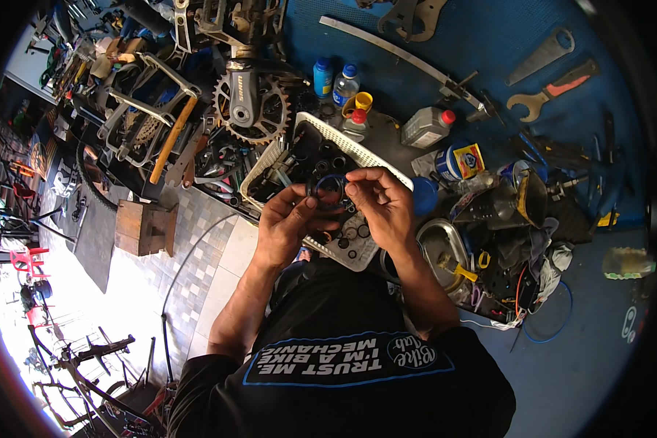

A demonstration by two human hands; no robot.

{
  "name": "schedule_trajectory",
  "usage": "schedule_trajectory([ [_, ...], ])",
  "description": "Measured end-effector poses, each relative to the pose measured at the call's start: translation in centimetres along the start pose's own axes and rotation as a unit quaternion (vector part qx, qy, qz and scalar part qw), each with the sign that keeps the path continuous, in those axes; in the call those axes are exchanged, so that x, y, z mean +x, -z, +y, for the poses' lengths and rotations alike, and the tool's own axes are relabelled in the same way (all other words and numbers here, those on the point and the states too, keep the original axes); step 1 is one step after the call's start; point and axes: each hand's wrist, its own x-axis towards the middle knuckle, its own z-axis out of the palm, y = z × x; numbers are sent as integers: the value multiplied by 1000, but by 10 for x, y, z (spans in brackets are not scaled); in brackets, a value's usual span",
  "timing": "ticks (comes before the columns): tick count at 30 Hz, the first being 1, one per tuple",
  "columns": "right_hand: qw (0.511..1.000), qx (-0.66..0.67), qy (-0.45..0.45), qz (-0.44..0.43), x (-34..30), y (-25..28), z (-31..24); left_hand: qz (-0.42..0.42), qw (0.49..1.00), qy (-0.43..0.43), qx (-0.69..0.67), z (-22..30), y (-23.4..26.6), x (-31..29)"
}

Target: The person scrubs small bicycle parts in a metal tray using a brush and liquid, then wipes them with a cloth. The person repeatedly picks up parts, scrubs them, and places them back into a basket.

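My left hand point(286, 225) and my right hand point(384, 209) are both closed, pinching opposite sides of a thin dark ring with a bluish edge point(331, 176). A second black ring seems to sit by the left fingertips; I cannot tell whether it is separate. Both hands are above a white plastic basket point(354, 148). Black bike parts fill its far end, and several small dark rings point(352, 255) lie at its near end, partly hidden beneath my hands.
Beyond the basket stands a bike crankset with a chainring point(250, 109). Bottles, among them a grey one with a red cap point(426, 128), stand to the right. A metal tray point(439, 248) is near my right forearm. A wooden stool point(144, 228) stands left on the tiled floor.
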Motion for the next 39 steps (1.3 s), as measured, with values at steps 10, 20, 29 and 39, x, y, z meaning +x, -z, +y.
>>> schedule_trajectory([
  [10,995,-79,22,-62,-5,6,-3,36,985,-66,156,-1,7,1],
  [20,986,-111,18,-122,4,10,-17,31,936,-80,343,16,-7,-4],
  [29,983,-26,-46,-179,3,11,-27,45,915,-123,381,14,-14,-5],
  [39,986,-23,-56,-152,-1,8,-25,64,930,-103,347,18,-17,-4],
])
